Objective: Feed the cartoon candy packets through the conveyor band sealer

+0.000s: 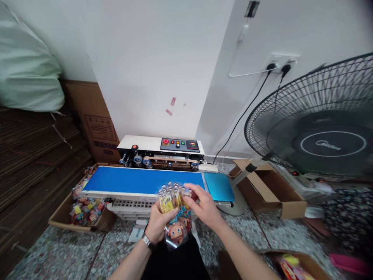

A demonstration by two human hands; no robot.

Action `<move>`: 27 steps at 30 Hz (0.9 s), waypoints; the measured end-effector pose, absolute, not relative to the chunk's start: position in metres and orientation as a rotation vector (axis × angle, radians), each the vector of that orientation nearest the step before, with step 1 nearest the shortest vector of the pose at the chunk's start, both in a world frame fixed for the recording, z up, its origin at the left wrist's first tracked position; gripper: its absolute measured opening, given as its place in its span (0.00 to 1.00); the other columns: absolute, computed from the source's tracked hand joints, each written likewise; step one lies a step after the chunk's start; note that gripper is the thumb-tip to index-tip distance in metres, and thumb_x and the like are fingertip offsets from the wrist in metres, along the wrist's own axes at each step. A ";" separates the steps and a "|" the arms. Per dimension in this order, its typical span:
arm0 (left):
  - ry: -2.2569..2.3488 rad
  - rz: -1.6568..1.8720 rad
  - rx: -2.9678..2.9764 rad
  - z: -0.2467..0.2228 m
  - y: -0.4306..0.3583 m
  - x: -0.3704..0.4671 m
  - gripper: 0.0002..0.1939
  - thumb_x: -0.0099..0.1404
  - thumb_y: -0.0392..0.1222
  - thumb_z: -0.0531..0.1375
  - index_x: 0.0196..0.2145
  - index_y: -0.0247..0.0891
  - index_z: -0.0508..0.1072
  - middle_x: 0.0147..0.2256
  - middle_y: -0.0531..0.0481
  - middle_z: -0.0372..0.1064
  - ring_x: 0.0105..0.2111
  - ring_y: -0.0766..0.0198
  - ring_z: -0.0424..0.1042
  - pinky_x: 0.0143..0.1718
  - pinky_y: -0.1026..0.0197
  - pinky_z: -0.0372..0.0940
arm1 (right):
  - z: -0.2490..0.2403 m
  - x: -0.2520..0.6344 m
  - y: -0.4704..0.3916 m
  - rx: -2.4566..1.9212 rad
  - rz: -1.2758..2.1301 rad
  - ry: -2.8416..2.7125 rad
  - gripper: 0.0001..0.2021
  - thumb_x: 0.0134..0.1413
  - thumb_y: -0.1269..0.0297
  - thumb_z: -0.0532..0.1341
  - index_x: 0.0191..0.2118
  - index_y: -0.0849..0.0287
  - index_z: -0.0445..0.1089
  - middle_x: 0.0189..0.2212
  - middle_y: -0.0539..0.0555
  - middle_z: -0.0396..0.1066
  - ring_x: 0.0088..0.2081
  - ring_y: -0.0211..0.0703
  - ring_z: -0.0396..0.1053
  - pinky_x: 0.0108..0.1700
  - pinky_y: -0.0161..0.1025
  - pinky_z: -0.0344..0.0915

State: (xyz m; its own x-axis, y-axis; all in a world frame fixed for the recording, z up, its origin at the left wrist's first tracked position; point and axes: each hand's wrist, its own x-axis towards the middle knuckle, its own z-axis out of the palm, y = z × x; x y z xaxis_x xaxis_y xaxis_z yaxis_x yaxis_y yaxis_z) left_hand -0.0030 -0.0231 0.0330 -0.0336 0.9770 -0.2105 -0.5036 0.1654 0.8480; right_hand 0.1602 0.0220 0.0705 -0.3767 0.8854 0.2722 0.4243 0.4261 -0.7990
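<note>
My left hand [159, 222] holds a stack of clear plastic packets [177, 229] with cartoon faces and yellow labels, its thumb across their front. On the stack's right upper side, my right hand [201, 202] pinches the top edge of a packet between thumb and fingers. The packets are over the near edge of a blue conveyor belt [125, 181]. Behind the belt stands a sealing machine [142, 144] with a red button and a lit display.
A carton of similar packets [62, 217] sits at the left, another carton [314, 264] at the lower right. A large fan [317, 120] stands at the right, near an open cardboard box [271, 190]. A blue-topped plate [218, 186] adjoins the belt.
</note>
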 end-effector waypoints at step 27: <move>1.027 1.386 0.451 0.021 -0.014 0.002 0.19 0.42 0.36 0.68 0.35 0.33 0.73 0.33 0.45 0.76 0.31 0.57 0.75 0.34 0.58 0.68 | 0.027 0.160 0.018 -1.310 0.902 -1.350 0.11 0.55 0.56 0.54 0.34 0.58 0.63 0.28 0.51 0.66 0.30 0.39 0.65 0.32 0.34 0.63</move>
State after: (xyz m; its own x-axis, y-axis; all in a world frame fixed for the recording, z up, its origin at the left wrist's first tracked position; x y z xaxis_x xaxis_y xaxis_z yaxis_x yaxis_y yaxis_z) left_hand 0.0019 -0.0136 0.0210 -0.1331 0.9361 -0.3255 -0.5836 0.1914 0.7892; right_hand 0.1600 0.0180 0.0275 0.0956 0.9828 0.1579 0.2303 0.1325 -0.9641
